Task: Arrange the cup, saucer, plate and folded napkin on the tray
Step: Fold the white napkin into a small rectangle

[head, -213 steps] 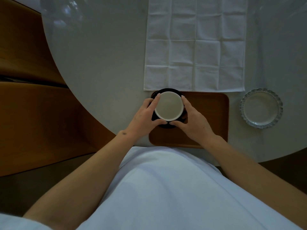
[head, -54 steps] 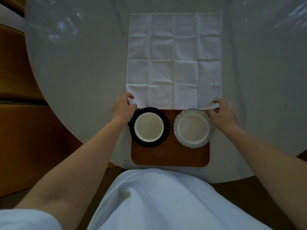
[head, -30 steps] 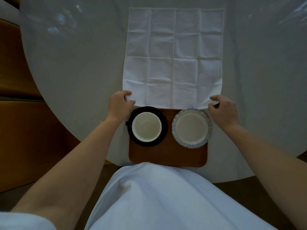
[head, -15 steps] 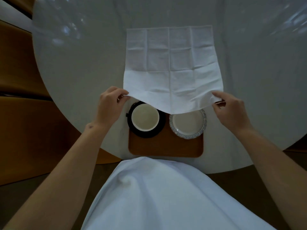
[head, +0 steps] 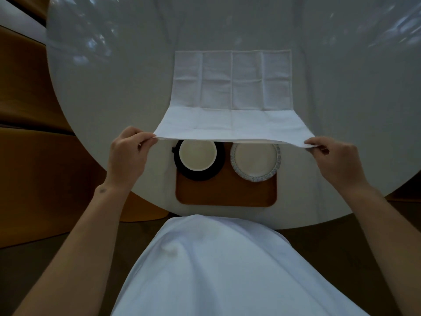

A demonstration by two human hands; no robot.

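Note:
A brown wooden tray [head: 225, 193] lies at the near edge of the table. On its left stands a white cup [head: 197, 155] on a black saucer [head: 218, 168]. On its right sits a pale plate [head: 255, 161] with a patterned rim. A white creased napkin [head: 232, 99] is spread beyond the tray, its near edge raised above the cup and plate. My left hand [head: 127, 153] pinches the near left corner. My right hand [head: 335, 160] pinches the near right corner. The far rims of cup and plate are hidden under the raised edge.
The round white table [head: 114, 87] fills most of the view. Wooden seating [head: 34, 167] curves along the left. My white clothing [head: 216, 270] covers the lower middle, right below the tray.
Both hands have lifted the napkin's near edge higher and stretched it taut and straight; half a second ago it sagged in the middle. Cup, saucer and plate stayed put.

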